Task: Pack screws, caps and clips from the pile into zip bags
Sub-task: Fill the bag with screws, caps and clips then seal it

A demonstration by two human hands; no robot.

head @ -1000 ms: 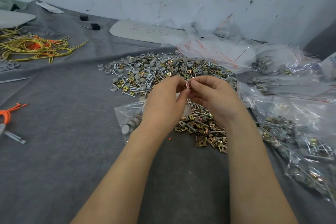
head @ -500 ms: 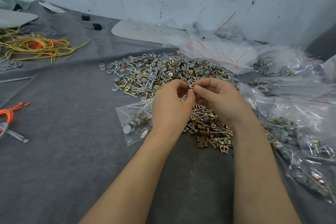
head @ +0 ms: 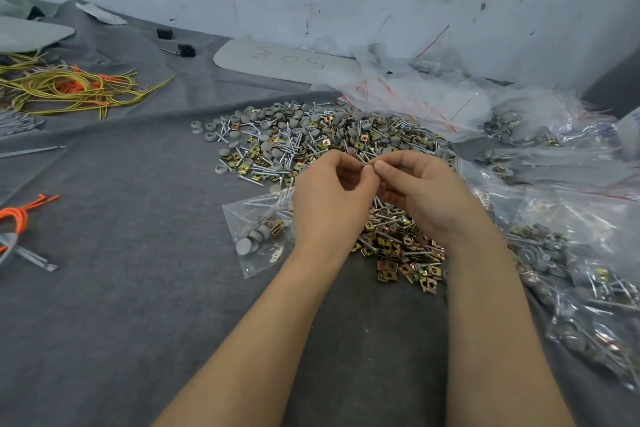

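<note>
A big pile [head: 311,139] of silver screws, grey caps and brass clips lies on the grey cloth. A smaller heap of brass clips and screws [head: 401,246] sits nearer me. My left hand [head: 329,201] and right hand [head: 422,198] meet above the heap, fingertips pinched together on a small screw [head: 367,165] between them. Under my left hand lies a clear zip bag [head: 259,236] holding grey caps, a clip and screws; its right part is hidden by the hand.
Filled zip bags [head: 571,274] are stacked along the right. Empty red-striped bags [head: 415,97] lie behind the pile. Yellow and orange cords [head: 69,90] sit far left, an orange cord [head: 20,215] at the left edge, a grey board [head: 287,62] by the wall.
Both hands have stayed pinched together over the heap, shifting only slightly. The view has moved a little, so the bag under the left hand shows more.
</note>
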